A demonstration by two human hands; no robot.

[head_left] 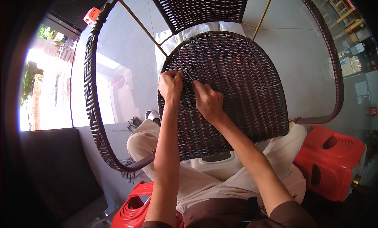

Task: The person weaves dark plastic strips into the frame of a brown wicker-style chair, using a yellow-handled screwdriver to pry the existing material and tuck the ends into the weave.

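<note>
Brown weaving is covering the chair seat between the knees. Over its left side, the right hand is pinching a thin strip; the left hand is curling, I can't tell on what. If they're pulling too hard, the strip might snap. A red stool is standing right of the seat; an armrest is curving left, maybe blocking elbows.

Seat central, backrest beyond, one stool lower left, another stool right
</note>
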